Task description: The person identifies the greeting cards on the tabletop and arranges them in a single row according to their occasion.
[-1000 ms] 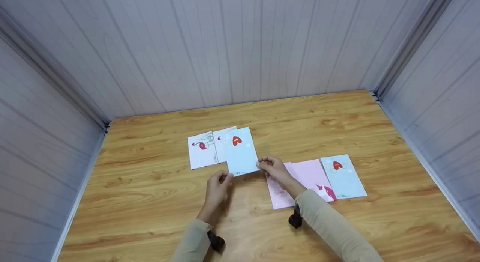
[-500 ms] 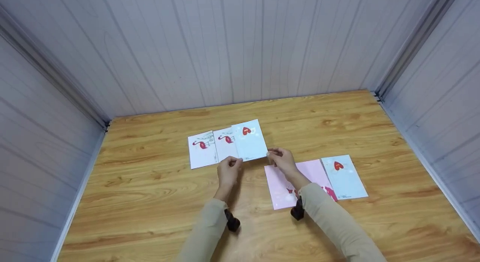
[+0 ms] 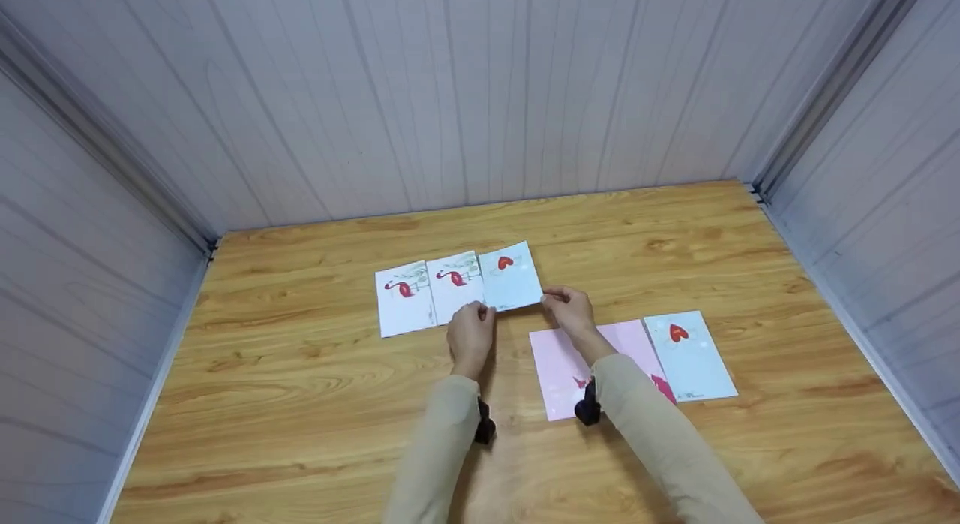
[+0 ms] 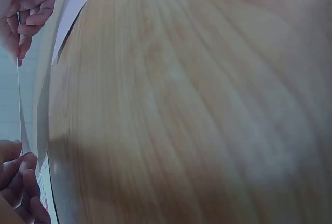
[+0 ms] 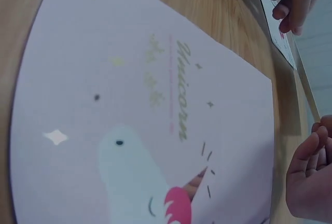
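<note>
Between both hands is a pale blue card with a red heart (image 3: 511, 278), its near edge pinched at the two corners. My left hand (image 3: 471, 336) grips the near left corner, and my right hand (image 3: 570, 312) the near right one. In the left wrist view the card shows edge-on, slightly above the wooden table. Just left of it lie two white flamingo cards, one in the middle (image 3: 455, 278) and one at the far left (image 3: 405, 302). Under my right wrist lies a pink unicorn card (image 5: 67, 79), partly hidden by the forearm in the head view.
Beside it is another pink card (image 3: 628, 344), partly covered by the right sleeve. A second pale blue heart card (image 3: 694, 366) lies at the right of that row. Pale panelled walls (image 3: 480, 96) enclose the wooden table (image 3: 300, 404) at the back and sides.
Both hands have carried the heart card away and to the right, off the middle flamingo card, which now shows more fully. The card has come down lower, beside that flamingo card.
</note>
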Tool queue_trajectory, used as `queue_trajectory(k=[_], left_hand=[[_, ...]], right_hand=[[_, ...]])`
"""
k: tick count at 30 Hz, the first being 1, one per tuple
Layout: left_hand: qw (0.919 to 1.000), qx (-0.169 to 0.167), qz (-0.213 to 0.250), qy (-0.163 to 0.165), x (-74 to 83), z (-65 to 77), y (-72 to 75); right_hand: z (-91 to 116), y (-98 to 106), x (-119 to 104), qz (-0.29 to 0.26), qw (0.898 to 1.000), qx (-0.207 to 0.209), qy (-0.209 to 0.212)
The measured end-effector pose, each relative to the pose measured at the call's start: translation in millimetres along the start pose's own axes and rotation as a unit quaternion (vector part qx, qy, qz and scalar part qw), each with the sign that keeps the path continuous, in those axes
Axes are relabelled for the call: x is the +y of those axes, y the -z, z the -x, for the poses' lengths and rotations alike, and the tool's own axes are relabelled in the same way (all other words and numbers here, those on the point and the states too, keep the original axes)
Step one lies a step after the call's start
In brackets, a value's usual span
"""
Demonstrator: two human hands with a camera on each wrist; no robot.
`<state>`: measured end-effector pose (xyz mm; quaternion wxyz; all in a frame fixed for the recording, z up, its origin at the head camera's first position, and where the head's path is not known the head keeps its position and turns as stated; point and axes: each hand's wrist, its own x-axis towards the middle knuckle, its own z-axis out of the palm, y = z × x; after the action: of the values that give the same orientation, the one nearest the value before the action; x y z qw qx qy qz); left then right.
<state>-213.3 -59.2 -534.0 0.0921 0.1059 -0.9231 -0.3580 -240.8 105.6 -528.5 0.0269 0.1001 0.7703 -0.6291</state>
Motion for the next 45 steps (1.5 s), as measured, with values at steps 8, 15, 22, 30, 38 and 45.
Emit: queue_trajectory(k=[8,15,22,30,38,45], left_hand=[[0.9948,0.017,-0.088,-0.048,7.7,-5.8,-5.3],[0.9906,0.003,-0.128,-0.048,13.0,-9.8,-6.9],[0.9862,0.029,-0.147,-0.069,8.9,-9.0,-7.9],[0.9874,0.021,-0.146,-0.057,6.3,-9.4,-9.5],[0.9865,0.027,-0.146,-0.069,5.8,-8.9,-9.6],[0.9860,0.023,-0.151,-0.067,5.9,-8.8,-9.4]], right_hand=[[-10,1,3,0.026,1.000,0.012,-0.012],[-15,1,5,0.047,0.999,0.022,-0.007],[-13,-1,5,0.045,0.999,0.011,-0.005],[-11,-2,6,0.035,0.999,0.010,-0.014],[-9,1,5,0.019,0.999,-0.009,-0.037],[-7,3,4,-0.005,0.998,-0.022,-0.054]])
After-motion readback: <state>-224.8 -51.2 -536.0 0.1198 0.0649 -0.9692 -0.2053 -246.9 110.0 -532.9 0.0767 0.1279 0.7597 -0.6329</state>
